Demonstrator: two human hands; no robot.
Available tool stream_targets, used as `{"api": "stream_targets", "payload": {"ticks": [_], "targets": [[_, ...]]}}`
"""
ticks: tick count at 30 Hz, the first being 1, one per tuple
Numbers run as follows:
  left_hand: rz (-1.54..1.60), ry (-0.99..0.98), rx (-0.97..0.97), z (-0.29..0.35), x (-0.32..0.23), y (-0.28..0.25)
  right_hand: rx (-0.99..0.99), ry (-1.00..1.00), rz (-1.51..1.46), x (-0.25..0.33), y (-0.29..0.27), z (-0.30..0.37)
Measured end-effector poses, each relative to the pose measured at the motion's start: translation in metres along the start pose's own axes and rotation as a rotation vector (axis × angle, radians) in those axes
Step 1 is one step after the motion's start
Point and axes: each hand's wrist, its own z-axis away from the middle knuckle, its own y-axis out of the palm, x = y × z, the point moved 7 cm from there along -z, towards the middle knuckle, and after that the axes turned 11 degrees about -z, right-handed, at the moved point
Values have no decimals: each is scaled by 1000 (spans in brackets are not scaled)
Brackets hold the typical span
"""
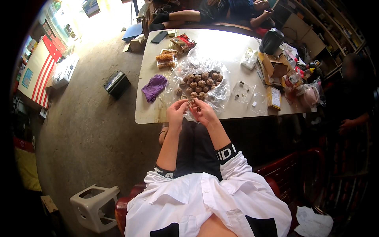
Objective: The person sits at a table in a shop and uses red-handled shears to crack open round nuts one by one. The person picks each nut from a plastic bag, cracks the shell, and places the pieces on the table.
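Close work beside walnuts (201,83)
Left hand (176,113) and right hand (205,113) fingers pinch a small piece (190,104); best kept over the bag (221,93).

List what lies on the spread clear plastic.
Brown walnuts lie clustered on the clear plastic. The left hand and right hand hide part of its near side; whatever is beneath the walnuts is covered.

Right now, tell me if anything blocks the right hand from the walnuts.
Nothing visible: the right hand is at the near edge of the walnuts, and the clear bag spreads around them, leaving most uncovered.
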Motion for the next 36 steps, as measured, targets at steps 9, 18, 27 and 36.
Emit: {"api": "stream_targets", "payload": {"ticks": [9,18,27,36], "targets": [[131,-10,49,1,-2,12,38,-44,50,3,0,0],[91,-1,-54,-5,7,-1,100,64,-179,-4,0,-4],[-67,86,-93,-21,9,-4,133,164,-328,-1,7,2],[-309,115,-39,-35,25,-1,160,-32,-47,51,15,48]]}}
